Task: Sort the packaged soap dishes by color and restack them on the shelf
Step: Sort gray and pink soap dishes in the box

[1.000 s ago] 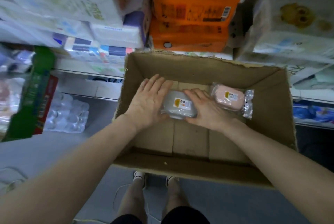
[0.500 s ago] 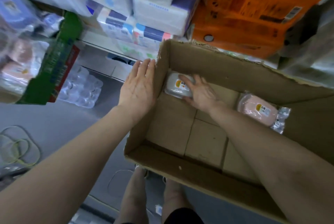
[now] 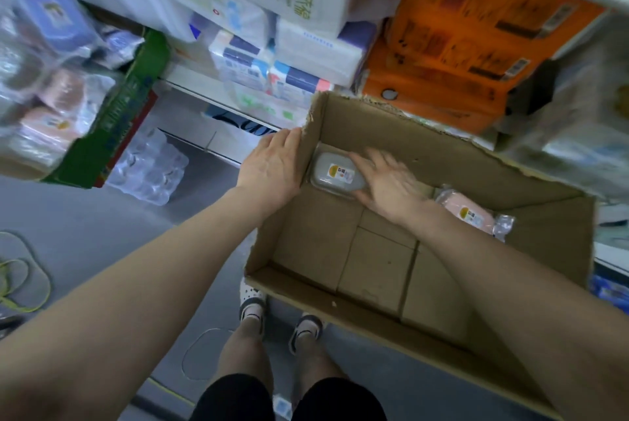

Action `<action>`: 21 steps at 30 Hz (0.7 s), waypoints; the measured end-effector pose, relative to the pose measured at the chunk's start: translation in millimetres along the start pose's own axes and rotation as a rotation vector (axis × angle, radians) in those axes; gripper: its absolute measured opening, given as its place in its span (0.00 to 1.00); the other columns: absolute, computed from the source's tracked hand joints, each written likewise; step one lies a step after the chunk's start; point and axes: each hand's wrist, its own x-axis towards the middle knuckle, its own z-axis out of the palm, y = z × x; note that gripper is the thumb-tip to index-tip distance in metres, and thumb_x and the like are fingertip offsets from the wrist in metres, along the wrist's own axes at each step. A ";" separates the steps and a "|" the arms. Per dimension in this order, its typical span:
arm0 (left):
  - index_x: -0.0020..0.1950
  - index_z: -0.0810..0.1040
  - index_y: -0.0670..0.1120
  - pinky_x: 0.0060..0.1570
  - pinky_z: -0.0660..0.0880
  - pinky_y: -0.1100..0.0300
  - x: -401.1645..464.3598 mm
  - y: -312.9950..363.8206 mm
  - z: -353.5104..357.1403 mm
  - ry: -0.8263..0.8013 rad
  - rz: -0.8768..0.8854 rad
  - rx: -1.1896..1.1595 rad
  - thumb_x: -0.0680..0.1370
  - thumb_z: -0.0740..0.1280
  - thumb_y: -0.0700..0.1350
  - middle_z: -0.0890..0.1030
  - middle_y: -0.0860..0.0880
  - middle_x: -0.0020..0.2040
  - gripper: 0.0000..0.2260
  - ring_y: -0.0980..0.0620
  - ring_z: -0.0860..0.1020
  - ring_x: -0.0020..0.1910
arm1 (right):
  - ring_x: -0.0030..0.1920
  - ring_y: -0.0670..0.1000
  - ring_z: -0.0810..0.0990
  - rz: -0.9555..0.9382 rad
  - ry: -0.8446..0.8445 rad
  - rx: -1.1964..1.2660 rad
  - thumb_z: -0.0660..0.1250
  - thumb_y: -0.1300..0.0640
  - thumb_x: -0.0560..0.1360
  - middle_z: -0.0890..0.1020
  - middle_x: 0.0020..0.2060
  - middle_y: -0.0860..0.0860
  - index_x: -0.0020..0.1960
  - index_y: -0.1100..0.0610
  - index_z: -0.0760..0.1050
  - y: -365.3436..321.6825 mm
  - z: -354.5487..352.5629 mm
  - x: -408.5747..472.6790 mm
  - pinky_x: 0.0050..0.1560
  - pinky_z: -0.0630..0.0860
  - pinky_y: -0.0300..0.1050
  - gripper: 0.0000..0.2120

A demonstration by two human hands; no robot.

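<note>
An open cardboard box stands in front of me. A grey packaged soap dish lies in its far left corner. My right hand rests on the dish's right side, fingers spread and nearly straight, thumb at its near edge. My left hand lies flat against the outside of the box's left wall, fingers over the rim. A pink packaged soap dish lies by the box's right side, partly behind my right forearm. More pink and blue packaged dishes sit blurred at the far left.
Shelves behind the box hold tissue packs and orange packages. A green carton stands at the left, with a pack of water bottles on the grey floor. My feet are below the box's near edge.
The grey dish has slid from the box's middle to its far left corner under my right hand. My left hand left the dish and went to the outside of the left wall.
</note>
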 end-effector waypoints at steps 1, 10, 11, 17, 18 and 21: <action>0.72 0.64 0.44 0.66 0.66 0.50 -0.6 -0.5 -3.7 -0.014 0.007 0.009 0.77 0.64 0.46 0.71 0.44 0.67 0.24 0.42 0.69 0.66 | 0.70 0.63 0.66 -0.011 0.032 -0.021 0.65 0.43 0.77 0.65 0.72 0.61 0.78 0.55 0.57 -2.2 -13.3 -8.2 0.64 0.70 0.57 0.35; 0.71 0.70 0.44 0.65 0.67 0.50 -44.4 -23.2 -75.0 0.100 0.083 0.055 0.80 0.62 0.53 0.73 0.44 0.68 0.22 0.41 0.71 0.66 | 0.69 0.64 0.69 -0.109 0.302 -0.145 0.65 0.44 0.78 0.71 0.69 0.62 0.76 0.58 0.63 -59.4 -127.3 -40.6 0.67 0.68 0.59 0.32; 0.71 0.70 0.44 0.65 0.67 0.51 -50.8 -30.9 -86.2 0.139 0.080 0.047 0.80 0.63 0.52 0.73 0.43 0.68 0.22 0.41 0.71 0.66 | 0.67 0.64 0.71 -0.128 0.333 -0.157 0.66 0.44 0.77 0.73 0.67 0.61 0.75 0.58 0.65 -70.1 -136.9 -37.7 0.64 0.70 0.58 0.32; 0.68 0.74 0.44 0.62 0.70 0.50 -89.1 -110.2 -146.0 0.321 0.039 0.056 0.79 0.66 0.51 0.76 0.44 0.65 0.20 0.41 0.74 0.62 | 0.61 0.63 0.75 -0.241 0.414 -0.169 0.63 0.43 0.75 0.75 0.62 0.61 0.72 0.60 0.68 -152.8 -176.8 7.1 0.59 0.72 0.57 0.31; 0.68 0.74 0.44 0.61 0.71 0.50 -96.4 -127.6 -155.8 0.345 0.030 0.069 0.78 0.66 0.51 0.76 0.44 0.64 0.20 0.40 0.74 0.62 | 0.60 0.63 0.75 -0.267 0.423 -0.172 0.61 0.42 0.75 0.76 0.61 0.60 0.72 0.60 0.68 -170.9 -180.3 18.5 0.58 0.72 0.57 0.31; 0.67 0.75 0.44 0.57 0.73 0.49 -116.6 -187.9 -180.0 0.377 -0.015 0.110 0.78 0.66 0.51 0.77 0.43 0.63 0.20 0.40 0.75 0.60 | 0.59 0.63 0.75 -0.338 0.433 -0.185 0.59 0.42 0.76 0.76 0.60 0.60 0.71 0.61 0.68 -231.8 -187.3 56.8 0.56 0.72 0.56 0.31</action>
